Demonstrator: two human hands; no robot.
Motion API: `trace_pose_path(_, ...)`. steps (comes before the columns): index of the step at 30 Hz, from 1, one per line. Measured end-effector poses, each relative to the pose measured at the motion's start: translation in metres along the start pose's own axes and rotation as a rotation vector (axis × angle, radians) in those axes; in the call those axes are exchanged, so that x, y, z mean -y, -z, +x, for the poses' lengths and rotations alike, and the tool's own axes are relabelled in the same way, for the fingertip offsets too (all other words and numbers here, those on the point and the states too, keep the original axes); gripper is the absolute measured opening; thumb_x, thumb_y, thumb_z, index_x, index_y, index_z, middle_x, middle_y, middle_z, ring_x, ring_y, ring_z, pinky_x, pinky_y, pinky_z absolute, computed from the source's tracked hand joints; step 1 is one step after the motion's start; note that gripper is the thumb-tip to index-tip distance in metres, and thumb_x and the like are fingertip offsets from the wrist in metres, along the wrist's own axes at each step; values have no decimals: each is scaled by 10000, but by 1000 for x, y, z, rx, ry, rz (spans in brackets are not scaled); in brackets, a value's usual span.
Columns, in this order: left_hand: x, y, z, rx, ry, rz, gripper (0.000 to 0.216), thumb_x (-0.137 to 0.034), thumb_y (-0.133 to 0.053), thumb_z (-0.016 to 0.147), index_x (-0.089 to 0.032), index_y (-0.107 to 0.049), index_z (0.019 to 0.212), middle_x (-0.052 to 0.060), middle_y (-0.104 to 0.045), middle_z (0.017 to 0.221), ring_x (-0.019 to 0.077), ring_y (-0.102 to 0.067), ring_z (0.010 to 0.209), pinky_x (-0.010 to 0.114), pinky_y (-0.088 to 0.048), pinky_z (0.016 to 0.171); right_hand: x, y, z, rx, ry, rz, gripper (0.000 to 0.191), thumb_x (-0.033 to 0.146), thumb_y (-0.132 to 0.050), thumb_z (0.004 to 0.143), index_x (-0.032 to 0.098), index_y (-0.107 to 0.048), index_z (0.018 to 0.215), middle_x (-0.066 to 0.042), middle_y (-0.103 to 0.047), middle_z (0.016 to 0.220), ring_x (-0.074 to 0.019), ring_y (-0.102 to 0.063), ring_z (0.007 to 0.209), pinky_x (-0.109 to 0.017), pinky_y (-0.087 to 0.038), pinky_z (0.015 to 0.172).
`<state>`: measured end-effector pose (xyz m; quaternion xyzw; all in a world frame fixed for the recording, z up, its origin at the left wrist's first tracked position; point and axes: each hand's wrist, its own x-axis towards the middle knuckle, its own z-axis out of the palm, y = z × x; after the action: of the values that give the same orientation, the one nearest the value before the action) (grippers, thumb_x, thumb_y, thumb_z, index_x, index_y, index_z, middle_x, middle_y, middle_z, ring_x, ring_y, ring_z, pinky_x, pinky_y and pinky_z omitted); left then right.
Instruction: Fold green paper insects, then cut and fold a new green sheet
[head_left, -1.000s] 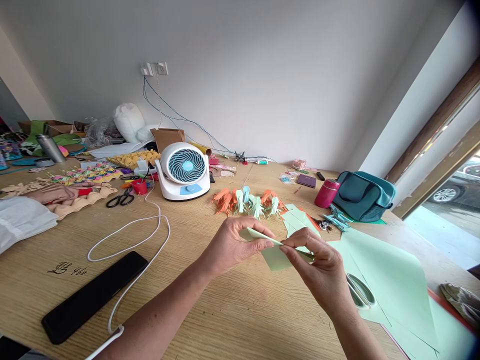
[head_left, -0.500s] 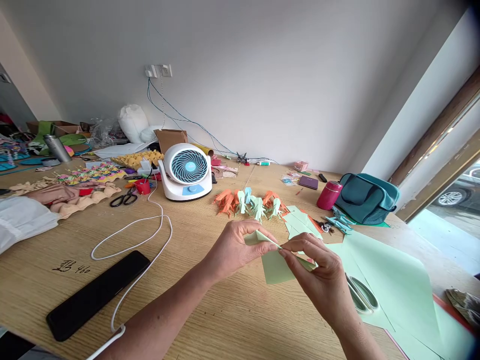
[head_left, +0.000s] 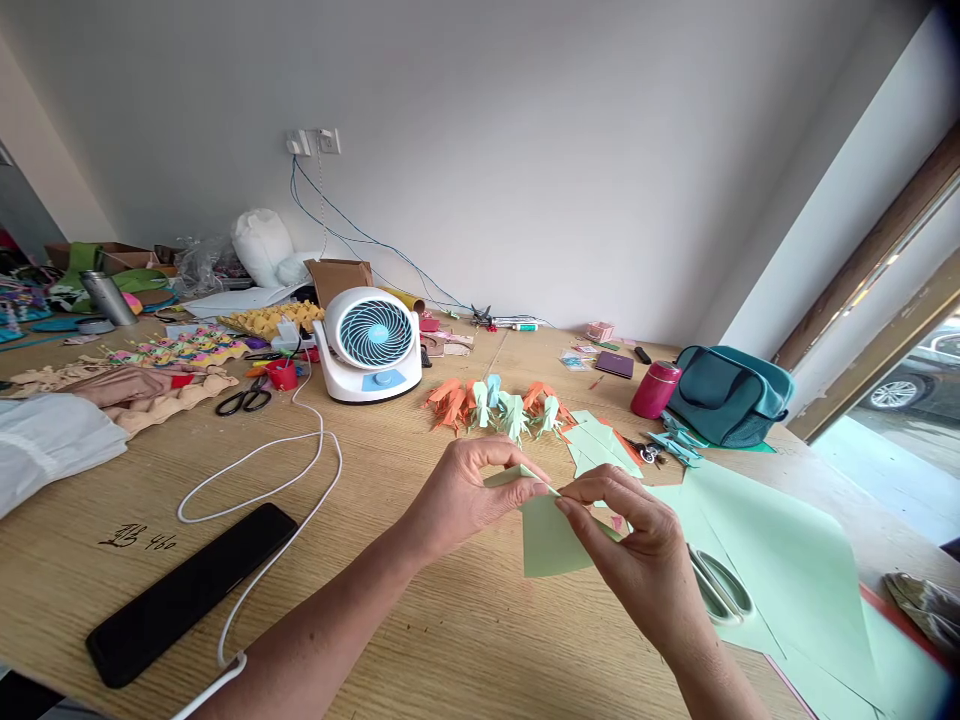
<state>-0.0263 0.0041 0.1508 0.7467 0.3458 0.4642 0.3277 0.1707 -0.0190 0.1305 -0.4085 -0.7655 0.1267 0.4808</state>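
Note:
Both hands pinch one light green sheet of paper [head_left: 555, 535] in the air above the wooden table. My left hand [head_left: 484, 490] grips its upper left edge between thumb and fingers. Close beside it, my right hand [head_left: 626, 520] pinches the same edge. The sheet is bent along that edge, and one part hangs down below the fingers. Some of the paper is hidden behind both hands. Beyond them lie several orange and green folded paper figures [head_left: 514, 412] and flat green paper pieces [head_left: 600, 442]. Scissors with pale handles [head_left: 724, 585] rest on large green sheets [head_left: 795, 550] at right.
A white fan [head_left: 373, 345] stands at back left, near black scissors [head_left: 244, 398]. A black phone [head_left: 191, 595] and a looping white cable [head_left: 259, 437] lie at left. A pink flask [head_left: 656, 390] and a teal bag [head_left: 731, 397] stand at back right.
The hanging part of the green paper has swung slightly lower and shows more of its face. Both hands keep their pinch in nearly the same place. The view has shifted slightly.

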Motion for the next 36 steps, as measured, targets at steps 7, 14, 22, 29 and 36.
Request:
trace_pose_path(7, -1, 3, 1, -34, -1, 4, 109, -254, -697, 827, -165, -747, 788, 35, -708, 782, 154, -632, 768, 253, -462, 738, 2, 0, 1, 3, -33, 35, 139, 233, -616, 891, 242, -647, 756, 9, -656, 773, -168, -588, 732, -318, -410, 716)
trace_pose_path(14, -1, -5, -3, 19, 26, 1, 159, -314, -698, 830, -164, -746, 804, 24, -673, 748, 134, -602, 719, 231, -448, 682, 3, -6, -2, 0, -49, 63, 126, 240, -631, 884, 235, -650, 759, 7, -643, 751, -165, -584, 717, -312, -403, 697)
trace_pose_path(22, -2, 1, -2, 64, 25, -87, 152, -310, -699, 836, -180, -769, 870, 40, -711, 786, 139, -630, 738, 223, -475, 680, 4, -5, -1, 21, -38, 84, 129, 222, -625, 885, 228, -654, 759, -2, -649, 744, -163, -590, 696, -314, -422, 701)
trace_pose_path(29, -2, -4, -2, 11, 34, -70, 153, -296, -694, 840, -159, -753, 806, 41, -729, 797, 142, -650, 752, 224, -477, 705, 4, -7, -2, 14, -17, 61, 112, 224, -623, 886, 229, -646, 776, -3, -643, 757, -167, -588, 713, -316, -428, 710)
trace_pose_path(36, -2, -12, -4, -27, -12, 9, 136, -256, -672, 856, -162, -708, 765, 14, -694, 774, 122, -612, 730, 224, -456, 709, 1, -9, -4, -18, 8, -7, 108, 225, -612, 900, 236, -642, 797, -2, -645, 780, -168, -586, 725, -333, -412, 723)
